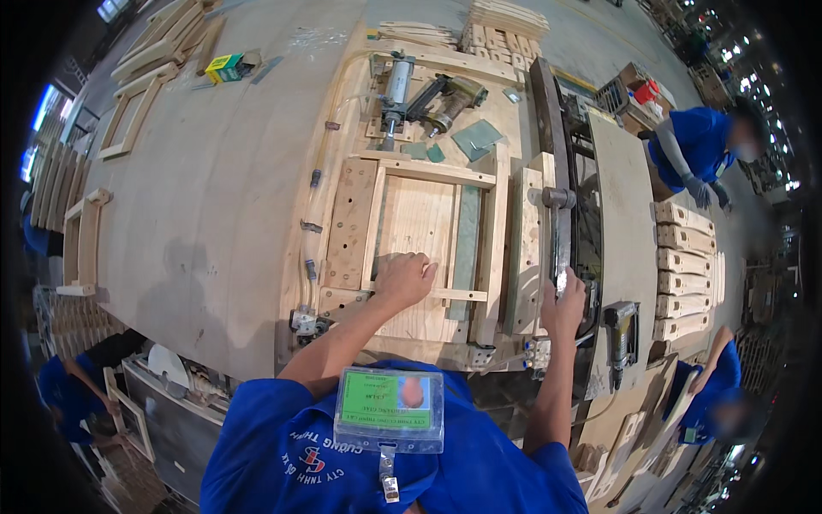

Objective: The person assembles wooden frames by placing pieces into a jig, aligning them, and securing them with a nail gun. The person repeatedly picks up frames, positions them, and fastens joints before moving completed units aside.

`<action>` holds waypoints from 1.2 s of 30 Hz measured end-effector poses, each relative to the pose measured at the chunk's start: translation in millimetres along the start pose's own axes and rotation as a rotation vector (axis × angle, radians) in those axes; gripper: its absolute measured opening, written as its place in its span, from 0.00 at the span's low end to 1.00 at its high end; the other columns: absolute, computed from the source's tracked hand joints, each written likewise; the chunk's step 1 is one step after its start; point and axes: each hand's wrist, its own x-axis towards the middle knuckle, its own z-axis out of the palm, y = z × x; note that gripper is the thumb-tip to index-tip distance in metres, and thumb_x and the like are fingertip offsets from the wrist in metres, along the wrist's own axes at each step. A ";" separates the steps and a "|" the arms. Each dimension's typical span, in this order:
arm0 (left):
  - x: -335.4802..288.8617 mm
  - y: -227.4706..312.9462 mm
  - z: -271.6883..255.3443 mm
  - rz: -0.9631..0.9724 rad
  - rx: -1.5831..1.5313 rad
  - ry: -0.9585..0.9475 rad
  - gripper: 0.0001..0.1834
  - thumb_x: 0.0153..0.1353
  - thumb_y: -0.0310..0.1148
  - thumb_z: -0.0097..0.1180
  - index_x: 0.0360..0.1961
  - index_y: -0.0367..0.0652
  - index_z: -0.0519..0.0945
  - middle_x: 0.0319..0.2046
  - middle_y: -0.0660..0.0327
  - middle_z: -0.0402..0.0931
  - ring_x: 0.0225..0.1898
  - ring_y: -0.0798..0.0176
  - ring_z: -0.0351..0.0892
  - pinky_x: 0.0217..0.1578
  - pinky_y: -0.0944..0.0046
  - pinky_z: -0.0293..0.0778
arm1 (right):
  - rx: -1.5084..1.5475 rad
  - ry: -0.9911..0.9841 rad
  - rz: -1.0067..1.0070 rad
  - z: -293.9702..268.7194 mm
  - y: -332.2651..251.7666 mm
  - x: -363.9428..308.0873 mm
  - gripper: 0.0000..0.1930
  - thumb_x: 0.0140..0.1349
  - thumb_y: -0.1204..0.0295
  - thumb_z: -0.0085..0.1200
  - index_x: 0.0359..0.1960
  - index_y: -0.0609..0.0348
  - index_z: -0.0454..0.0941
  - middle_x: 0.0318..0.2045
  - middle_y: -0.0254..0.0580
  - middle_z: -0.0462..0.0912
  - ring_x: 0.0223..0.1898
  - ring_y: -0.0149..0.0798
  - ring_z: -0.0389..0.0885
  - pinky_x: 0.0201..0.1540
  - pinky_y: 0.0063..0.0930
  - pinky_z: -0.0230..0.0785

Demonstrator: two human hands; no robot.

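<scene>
I monitor two bare hands through the head camera. Left hand (pixel 404 281): the left forearm (pixel 338 334) slants up and rightward from the lower edge; the back of the hand faces up, over the near-left part of the wooden frame (pixel 491 248). Its fingers (pixel 418 262) are curled inward; I cannot tell whether they pinch anything. Right hand (pixel 564 307): the right forearm (pixel 552 390) rises nearly straight, placing the hand at the near end of the metal bar (pixel 561 236). Its fingers are partly bent there; I cannot confirm a grip. The frame lies flat on the counter (pixel 223 197), nearer than the pneumatic cylinder (pixel 398 81).
</scene>
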 end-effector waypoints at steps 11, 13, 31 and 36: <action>-0.1 8.0 -4.1 -0.005 -0.052 0.005 0.20 0.73 0.48 0.56 0.44 0.42 0.88 0.40 0.48 0.88 0.49 0.43 0.85 0.54 0.40 0.75 | 0.250 0.012 0.113 70.6 2.4 62.0 0.22 0.71 0.67 0.58 0.63 0.64 0.76 0.37 0.50 0.83 0.42 0.50 0.85 0.46 0.46 0.79; -0.4 7.7 -3.5 0.009 -0.040 -0.010 0.20 0.73 0.48 0.56 0.45 0.42 0.88 0.40 0.48 0.88 0.48 0.42 0.85 0.53 0.40 0.76 | 0.571 -0.079 0.273 61.1 -4.1 57.4 0.17 0.75 0.65 0.55 0.58 0.64 0.77 0.28 0.41 0.79 0.30 0.38 0.81 0.33 0.38 0.76; -0.5 8.1 -13.0 0.006 -0.050 -0.004 0.21 0.74 0.49 0.54 0.47 0.43 0.87 0.45 0.44 0.87 0.48 0.40 0.87 0.52 0.42 0.81 | 0.771 0.237 -0.132 56.3 -130.5 71.8 0.22 0.84 0.52 0.42 0.38 0.58 0.73 0.28 0.35 0.72 0.20 0.30 0.70 0.19 0.26 0.61; -4.0 -7.2 -11.1 -0.085 0.056 -0.081 0.24 0.75 0.51 0.51 0.50 0.42 0.87 0.46 0.44 0.87 0.49 0.39 0.87 0.53 0.41 0.79 | 1.088 -0.490 0.212 -0.6 -224.8 84.1 0.25 0.83 0.46 0.44 0.33 0.51 0.70 0.17 0.24 0.63 0.13 0.22 0.60 0.11 0.23 0.52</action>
